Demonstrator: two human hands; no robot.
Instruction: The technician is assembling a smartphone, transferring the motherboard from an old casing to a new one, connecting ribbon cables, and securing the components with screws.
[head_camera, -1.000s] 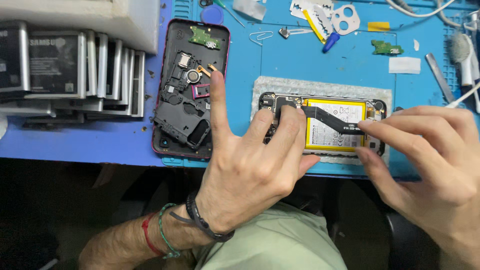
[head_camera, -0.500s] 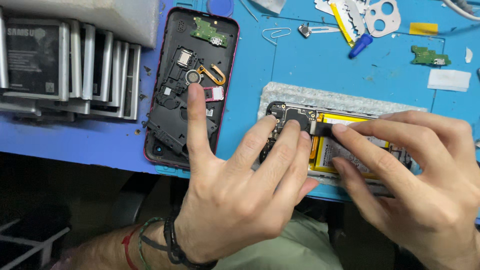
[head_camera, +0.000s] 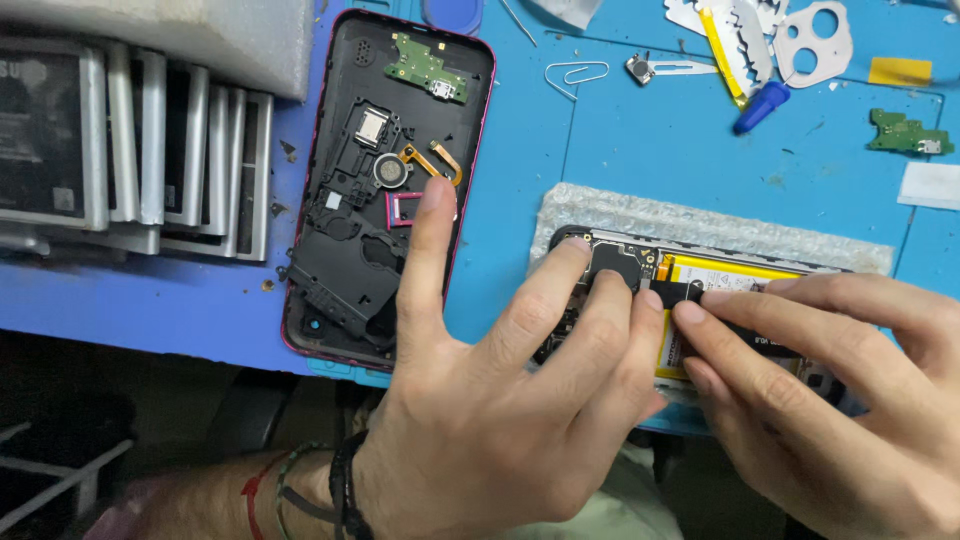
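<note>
My left hand (head_camera: 500, 420) pins the opened phone (head_camera: 640, 290) at lower centre; my right hand (head_camera: 830, 400) pinches its black flex cable (head_camera: 690, 292). Best lifted gently, flat, without creasing.

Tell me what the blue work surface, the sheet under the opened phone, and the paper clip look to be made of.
Blue work surface: probably a rubbery mat, matte, with moulded seams and scuffs.
Sheet under the opened phone: clear plastic bubble wrap, its surface bumpy and shiny.
Paper clip: bent metal wire, pale and slightly glossy; whether it is bare or coated cannot be told.
</note>
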